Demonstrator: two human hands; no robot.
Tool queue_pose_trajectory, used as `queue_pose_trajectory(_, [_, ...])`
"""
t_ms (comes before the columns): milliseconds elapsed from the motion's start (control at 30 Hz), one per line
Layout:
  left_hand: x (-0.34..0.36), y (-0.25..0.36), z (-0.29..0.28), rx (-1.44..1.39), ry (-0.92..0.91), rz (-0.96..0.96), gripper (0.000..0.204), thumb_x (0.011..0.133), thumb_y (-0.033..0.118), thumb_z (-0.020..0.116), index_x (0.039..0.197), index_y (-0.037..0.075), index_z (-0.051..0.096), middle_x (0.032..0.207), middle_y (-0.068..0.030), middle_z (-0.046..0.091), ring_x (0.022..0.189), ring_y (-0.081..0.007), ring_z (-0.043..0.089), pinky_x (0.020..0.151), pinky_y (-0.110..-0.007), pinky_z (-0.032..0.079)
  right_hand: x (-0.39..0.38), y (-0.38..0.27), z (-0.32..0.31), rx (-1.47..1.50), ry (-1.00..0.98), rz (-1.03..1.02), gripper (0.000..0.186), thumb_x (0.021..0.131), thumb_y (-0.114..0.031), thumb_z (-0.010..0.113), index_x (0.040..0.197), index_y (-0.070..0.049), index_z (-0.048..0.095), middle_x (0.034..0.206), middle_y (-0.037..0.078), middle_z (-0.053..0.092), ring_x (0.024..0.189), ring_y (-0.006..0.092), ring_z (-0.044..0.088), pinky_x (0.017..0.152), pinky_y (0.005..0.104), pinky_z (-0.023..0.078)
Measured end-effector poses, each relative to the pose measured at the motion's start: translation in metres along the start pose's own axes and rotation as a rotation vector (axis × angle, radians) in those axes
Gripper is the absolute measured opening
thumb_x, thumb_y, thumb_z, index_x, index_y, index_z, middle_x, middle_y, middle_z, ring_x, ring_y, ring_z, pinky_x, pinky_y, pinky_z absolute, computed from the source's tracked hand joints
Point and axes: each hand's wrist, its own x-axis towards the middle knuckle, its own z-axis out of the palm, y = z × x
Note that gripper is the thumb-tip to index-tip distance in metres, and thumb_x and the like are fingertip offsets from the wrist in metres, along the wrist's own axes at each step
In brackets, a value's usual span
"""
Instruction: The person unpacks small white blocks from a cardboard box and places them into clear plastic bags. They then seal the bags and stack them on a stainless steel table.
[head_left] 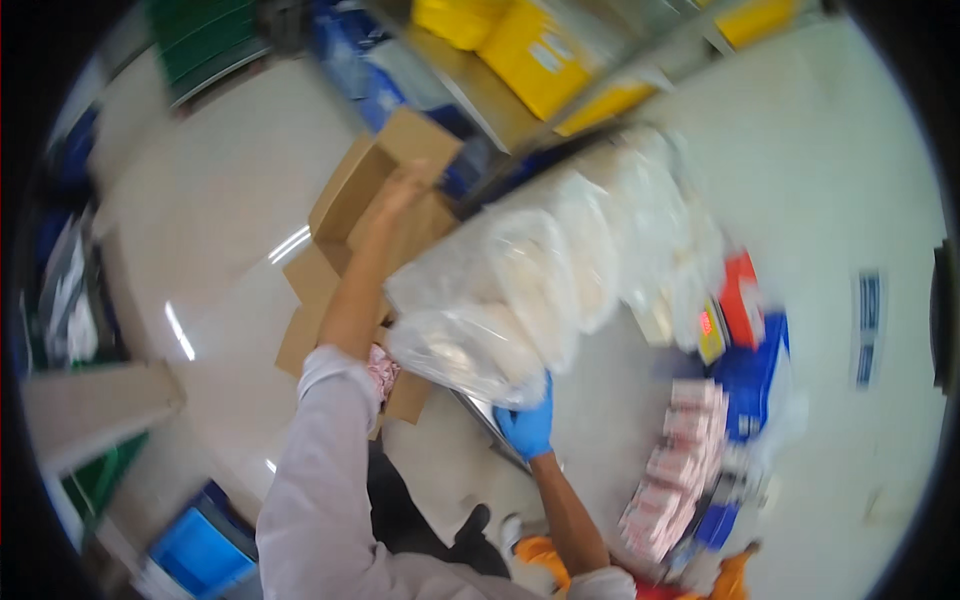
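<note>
My left hand is bare and blurred, reaching into the open cardboard box beside its far flap. Its fingers are too smeared to tell whether they hold anything. The blue-gloved right hand is at the near edge of the table, against a large clear plastic bag with whitish contents. That hand's fingers are partly hidden by the bag and blurred. More whitish-filled bags run in a row toward the far right. Below my left forearm, a pink patterned item shows at the box.
Stacked pink packs stand on the table's right, beside a blue bin, a red box and a yellow device. A shelf with yellow bins is beyond. On the floor stands a light-blue crate. Orange clothing shows low down.
</note>
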Motion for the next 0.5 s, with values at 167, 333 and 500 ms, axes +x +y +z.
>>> queue_pose_trajectory(167, [-0.119, -0.017, -0.056, -0.379, 0.311, 0.032, 0.027, 0.094, 0.014, 0.058, 0.111, -0.007, 0.062, 0.110, -0.0184, 0.066, 0.099, -0.0252, 0.066, 0.091, -0.035, 0.054, 0.029, -0.029, -0.037, 0.074, 0.144, -0.028, 0.050, 0.079, -0.030, 0.066, 0.114, 0.006, 0.060, 0.130, 0.024, 0.052, 0.124, 0.0391, 0.046, 0.113, 0.0526, 0.026])
queue_pose_trajectory(333, [-0.332, 0.016, -0.002, 0.198, 0.632, 0.107, 0.023, 0.093, 0.016, 0.055, 0.100, -0.002, 0.067, 0.075, 0.0015, 0.050, 0.067, -0.0103, 0.044, 0.058, -0.028, 0.038, -0.019, -0.024, -0.029, 0.593, 0.313, 0.344, 0.038, 0.090, -0.017, 0.056, 0.124, -0.003, 0.060, 0.134, 0.020, 0.053, 0.129, 0.0314, 0.047, 0.113, 0.0497, 0.029])
queue_pose_trajectory(500, [-0.480, 0.041, 0.124, 0.318, -0.513, 0.463, 0.036, 0.069, 0.010, 0.081, 0.101, 0.000, 0.066, 0.101, -0.0104, 0.063, 0.099, -0.0249, 0.058, 0.086, -0.035, 0.047, -0.100, -0.061, -0.092, 1.621, 0.723, 0.329, 0.051, 0.100, -0.033, 0.049, 0.148, -0.020, 0.036, 0.152, 0.012, 0.035, 0.144, 0.0227, 0.026, 0.116, 0.0481, 0.020])
